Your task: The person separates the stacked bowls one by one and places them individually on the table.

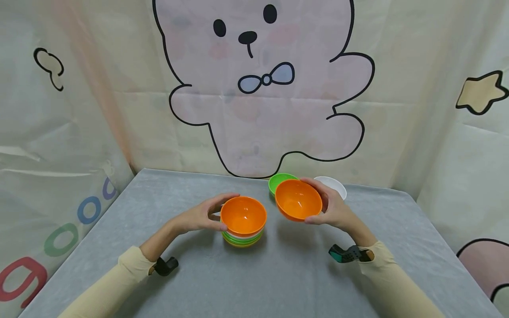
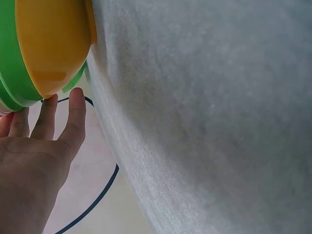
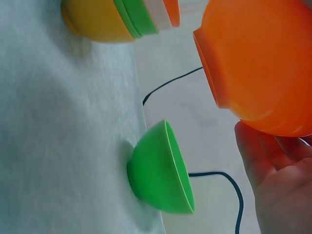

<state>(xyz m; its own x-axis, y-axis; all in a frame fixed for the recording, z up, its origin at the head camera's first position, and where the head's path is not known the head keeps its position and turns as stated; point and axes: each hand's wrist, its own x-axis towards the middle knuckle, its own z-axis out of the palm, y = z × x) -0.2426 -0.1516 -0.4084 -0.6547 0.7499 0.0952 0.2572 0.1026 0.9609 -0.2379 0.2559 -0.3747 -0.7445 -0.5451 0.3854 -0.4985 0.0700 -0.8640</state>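
Observation:
A stack of nested bowls (image 1: 243,216) stands on the table, an orange one on top with white, green and yellow ones below. My left hand (image 1: 200,216) grips the stack's left side, thumb at the front and fingers at the back. In the left wrist view, fingertips reach the side of the yellow bowl (image 2: 53,44) and the green one above it. To the right, my right hand (image 1: 336,210) holds another orange bowl (image 1: 298,201) by its right side, raised above the table and tilted. Its rounded underside and foot show in the right wrist view.
Behind the held bowl, a green bowl (image 1: 280,180) stands upright on the table. A white bowl (image 1: 334,185) is at the back right, partly hidden by the right hand. Grey cloth covers the table (image 1: 254,282), and a printed curtain (image 1: 131,110) hangs behind it.

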